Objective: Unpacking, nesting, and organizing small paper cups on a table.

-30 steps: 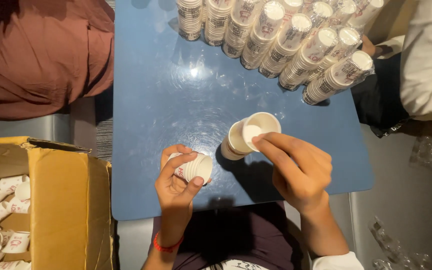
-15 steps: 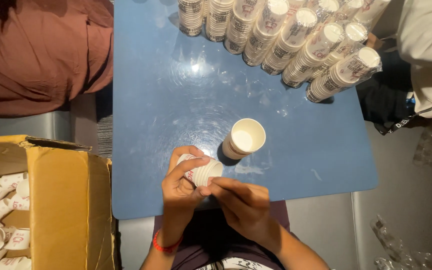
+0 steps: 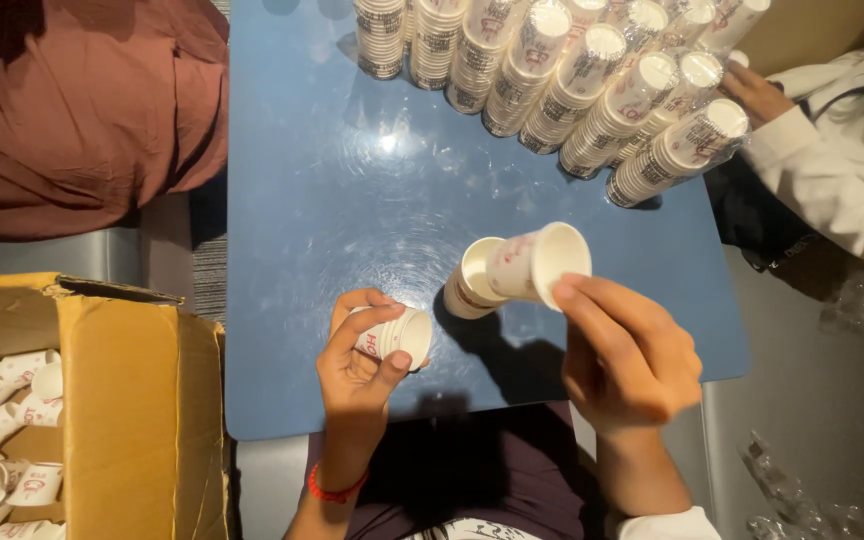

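My left hand (image 3: 360, 365) grips a small stack of white paper cups (image 3: 397, 336) lying sideways, just above the near edge of the blue table (image 3: 332, 200). My right hand (image 3: 624, 355) holds a single white paper cup (image 3: 537, 263) tilted on its side, its mouth facing right. That cup hovers right over another white cup (image 3: 470, 281) standing upright on the table. A red band circles my left wrist.
Several tall stacks of paper cups (image 3: 592, 80) line the table's far edge. An open cardboard box (image 3: 112, 400) with loose cups sits at the lower left. A person in maroon cloth (image 3: 82, 110) is at upper left; another person's white sleeve (image 3: 832, 180) and hand at upper right.
My right hand left the standing cup, came back to my left hand, took one cup off its stack, and now carries it over the standing cup.
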